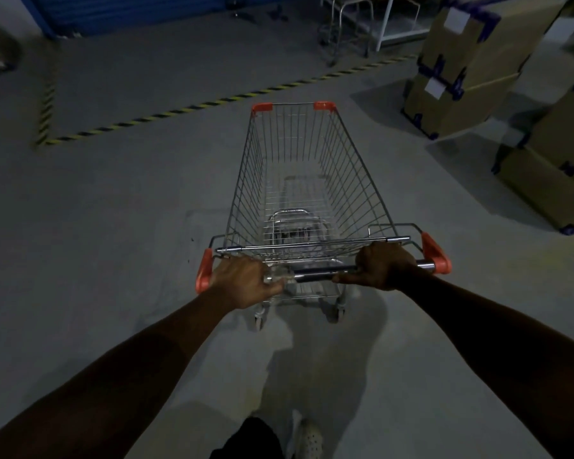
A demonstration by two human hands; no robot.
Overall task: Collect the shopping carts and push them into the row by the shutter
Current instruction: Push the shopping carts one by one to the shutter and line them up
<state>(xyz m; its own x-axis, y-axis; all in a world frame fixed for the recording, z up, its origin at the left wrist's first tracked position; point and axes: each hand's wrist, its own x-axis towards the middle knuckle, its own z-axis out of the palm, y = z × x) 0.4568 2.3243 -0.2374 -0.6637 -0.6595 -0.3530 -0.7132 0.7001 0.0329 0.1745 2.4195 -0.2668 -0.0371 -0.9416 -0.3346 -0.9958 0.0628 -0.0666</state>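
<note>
Gripping the handle bar (322,272) of a wire shopping cart (307,180), the left hand (246,281) and right hand (383,265) each curl round it near its orange end caps. The cart's basket stretches directly ahead of both hands on the grey floor (113,210). Beyond the left hand runs a yellow-black striped line (193,107), with a blue shutter (146,11) farther off; cardboard boxes (471,67) stand ahead of the right hand.
</note>
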